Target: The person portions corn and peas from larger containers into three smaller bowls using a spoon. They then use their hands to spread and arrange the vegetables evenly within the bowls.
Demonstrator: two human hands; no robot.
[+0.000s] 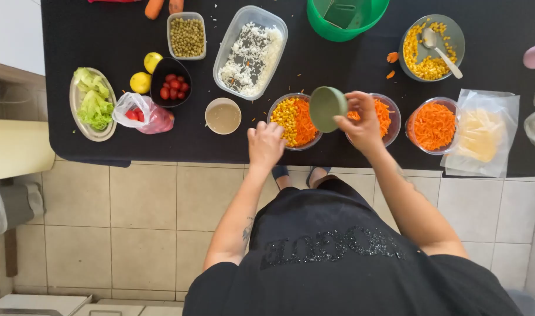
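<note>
By the right hand [364, 120], a matt green plastic cup [327, 108] and clear glossy plastic bowls [295, 122]. Under both hands, matt black cloth [103, 41]. Far beyond the left hand [266, 143], a shiny metal plate [79, 117].

green cup [327, 108]; tilted, seemingly empty | clear bowl [296, 122]; corn, carrot

Black table [92, 35], beige tiled floor [144, 234]
</note>
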